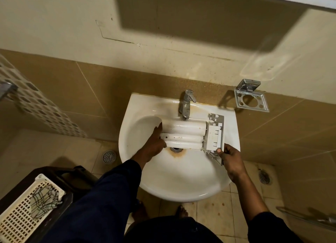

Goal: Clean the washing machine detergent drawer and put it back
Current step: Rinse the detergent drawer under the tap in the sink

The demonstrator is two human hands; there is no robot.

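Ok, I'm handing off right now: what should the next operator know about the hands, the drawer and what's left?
Left hand grips the detergent drawer at its rear end; right hand pinches its front end.
The drawer is underside up over the sink, below the tap; no water visible.
Done: the drawer is out and at the sink.
Left: finish cleaning, then refit it; the machine is out of view.

This is a home bathroom. A white basin (181,191) with a chrome tap (186,104) sits against a wall of tan tiles (72,82), with a chrome tumbler holder (251,99) fixed beside it. The tiled floor (218,211) has two round drains (108,156), and a plastic basket (21,211) stands at the left.
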